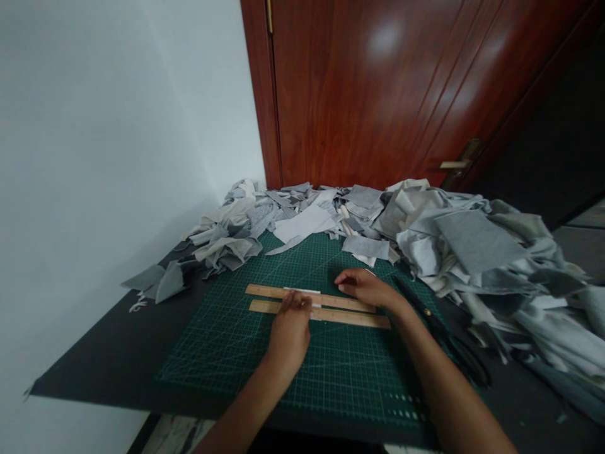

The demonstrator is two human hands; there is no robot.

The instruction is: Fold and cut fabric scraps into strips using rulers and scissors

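Two wooden rulers, an upper ruler [265,291] and a lower ruler [350,317], lie nearly parallel on a green cutting mat [227,353]. Under them is a small white piece [302,291], showing past the upper ruler's far edge and in the gap. My left hand [290,325] presses its bunched fingertips down on the rulers near their middle. Just beyond the upper ruler's right part hovers my right hand [366,289], its fingers curled toward the thumb. A pale sliver shows behind its knuckles; what the fingers hold, if anything, is hidden.
Black-handled scissors [437,325] lie right of my right forearm. Heaped grey and white fabric scraps [477,239] cover the table's right side and back, with more scraps [227,252] at the left. A white wall [118,113] and a wooden door [354,94] stand behind the dark table [108,359].
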